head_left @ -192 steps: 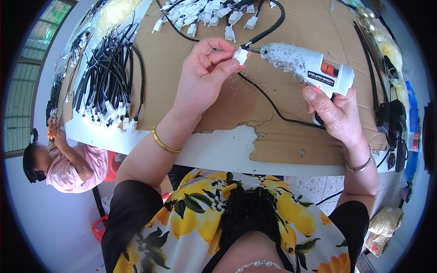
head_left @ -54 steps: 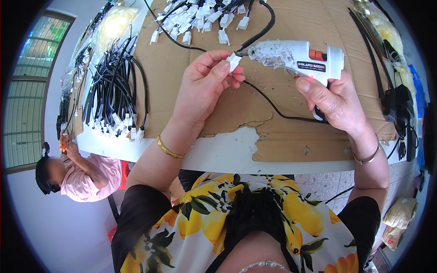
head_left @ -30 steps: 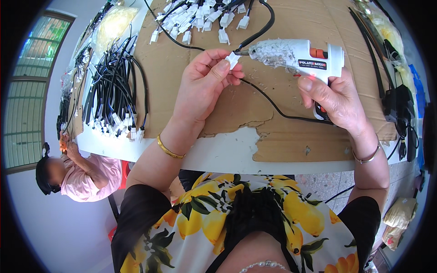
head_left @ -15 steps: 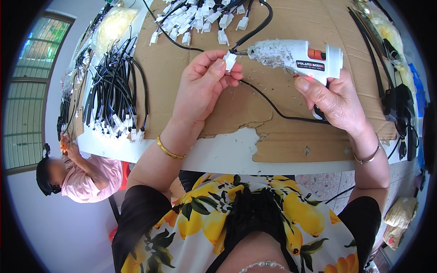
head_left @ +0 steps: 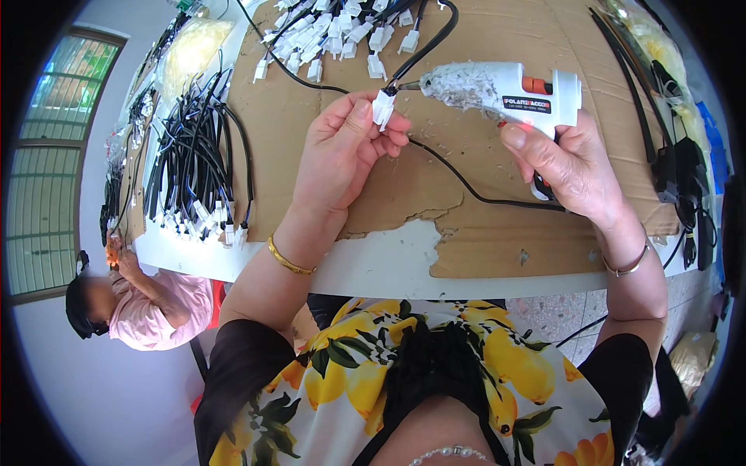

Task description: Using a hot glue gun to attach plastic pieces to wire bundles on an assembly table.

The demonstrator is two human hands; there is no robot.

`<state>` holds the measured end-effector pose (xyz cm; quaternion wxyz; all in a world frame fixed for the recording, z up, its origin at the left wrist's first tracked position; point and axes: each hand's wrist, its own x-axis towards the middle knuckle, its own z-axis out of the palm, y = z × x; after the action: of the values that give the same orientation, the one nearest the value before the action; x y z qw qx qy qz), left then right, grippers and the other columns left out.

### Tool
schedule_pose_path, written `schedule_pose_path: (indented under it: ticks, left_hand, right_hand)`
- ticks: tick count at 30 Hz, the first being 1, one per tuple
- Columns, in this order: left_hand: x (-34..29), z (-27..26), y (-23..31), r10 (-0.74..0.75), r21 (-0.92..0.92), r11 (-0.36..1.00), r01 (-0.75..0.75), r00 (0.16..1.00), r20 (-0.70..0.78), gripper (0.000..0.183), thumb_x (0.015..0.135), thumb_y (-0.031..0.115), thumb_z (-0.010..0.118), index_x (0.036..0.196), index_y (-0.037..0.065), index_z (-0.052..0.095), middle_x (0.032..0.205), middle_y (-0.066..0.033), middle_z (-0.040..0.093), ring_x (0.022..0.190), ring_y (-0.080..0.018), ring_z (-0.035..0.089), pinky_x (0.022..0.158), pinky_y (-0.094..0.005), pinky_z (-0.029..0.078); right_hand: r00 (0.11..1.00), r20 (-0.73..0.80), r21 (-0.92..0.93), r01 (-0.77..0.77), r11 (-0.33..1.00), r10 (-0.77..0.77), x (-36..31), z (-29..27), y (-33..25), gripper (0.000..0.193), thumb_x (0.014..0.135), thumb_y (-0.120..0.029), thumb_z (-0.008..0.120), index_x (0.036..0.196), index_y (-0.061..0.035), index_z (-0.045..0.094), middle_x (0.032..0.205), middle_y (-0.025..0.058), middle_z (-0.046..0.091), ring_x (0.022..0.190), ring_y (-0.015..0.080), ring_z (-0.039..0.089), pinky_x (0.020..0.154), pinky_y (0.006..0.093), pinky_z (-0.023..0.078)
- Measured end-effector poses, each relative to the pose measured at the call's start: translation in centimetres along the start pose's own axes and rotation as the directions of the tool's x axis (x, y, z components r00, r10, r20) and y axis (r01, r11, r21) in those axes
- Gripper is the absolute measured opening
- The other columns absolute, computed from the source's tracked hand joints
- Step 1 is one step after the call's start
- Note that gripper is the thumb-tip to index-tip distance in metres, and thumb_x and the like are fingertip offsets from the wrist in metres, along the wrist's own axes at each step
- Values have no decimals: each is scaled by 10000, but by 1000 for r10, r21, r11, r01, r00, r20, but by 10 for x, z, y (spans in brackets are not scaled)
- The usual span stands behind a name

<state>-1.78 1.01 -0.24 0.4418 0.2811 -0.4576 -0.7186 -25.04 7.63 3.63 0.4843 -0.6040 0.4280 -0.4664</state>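
While the left hand sits just shy of twelve o'clock, thumb and fingers pinching a small white connector, the right hand is out at two o'clock, wrapped round the handle of a white glue gun. So the connector's pretty much at twelve, tilted a bit, with its wire end up and a thick black cable curving away from it toward one o'clock. The gun's nozzle points toward nine, right at that wire end; can't tell if it's actually touching. Front half of the gun is all crusty with whitish gunk, btw. A thin black cord runs from by the handle toward the left hand.

Under it all there's a sheet of brown cardboard, torn along the near edge, on a white worktop. Pile of white connectors up near twelve, a fat bundle of black cables at ten, a black power adapter close to three. Over at eight o'clock, there's a co-worker in a pink top, hands raised around something orange.
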Motion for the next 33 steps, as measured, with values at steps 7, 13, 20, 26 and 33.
schedule_pose_path:
  ticks: [7, 13, 20, 26, 33]
  left_hand:
    - [0, -1, 1, -34, -12, 999, 34, 999, 10, 247, 928, 192, 405, 990, -23, 509, 804, -128, 603, 675, -168, 562, 603, -269, 447]
    - [-1, 2, 3, -43, -34, 999, 43, 999, 3, 260, 924, 191, 417, 1004, -37, 513, 747, -96, 570, 638, -151, 511, 563, -245, 397]
    - [-1, 3, 5, -61, -32, 998, 61, 998, 4, 258, 920, 189, 425, 991, -40, 521, 731, -89, 563, 622, -149, 509, 547, -240, 392]
    - [-1, 2, 5, -60, -25, 998, 60, 998, 11, 262, 917, 192, 434, 988, -44, 522, 713, -85, 559, 609, -148, 507, 542, -238, 386]
    - [0, -4, -1, 8, -75, 997, -7, 1000, 6, 201, 889, 130, 482, 1038, 1, 525, 853, -124, 602, 692, -156, 547, 616, -263, 442]
  right_hand:
    - [1000, 26, -2, -12, 1000, 12, 0, 2, -2, 172, 857, -206, 552, 833, -38, 534, 566, -21, 471, 492, 38, 424, 457, 183, 337]
    - [1000, -5, 20, 1, 1000, -1, -1, 3, -2, 176, 854, -209, 556, 809, -41, 531, 564, -25, 463, 493, 38, 427, 455, 183, 334]
    - [999, 35, 32, -17, 999, 16, 0, 2, -1, 180, 854, -211, 558, 804, -41, 533, 572, -19, 472, 493, 43, 427, 460, 187, 338]
    - [1000, 12, 3, -15, 1000, 15, 0, 1, -2, 168, 854, -202, 557, 813, -40, 536, 578, -18, 474, 494, 42, 427, 457, 188, 338]
    - [1000, -24, 5, -4, 1000, 4, 1, -2, -2, 181, 844, -214, 555, 832, -34, 535, 549, -12, 481, 485, 47, 428, 455, 190, 342]
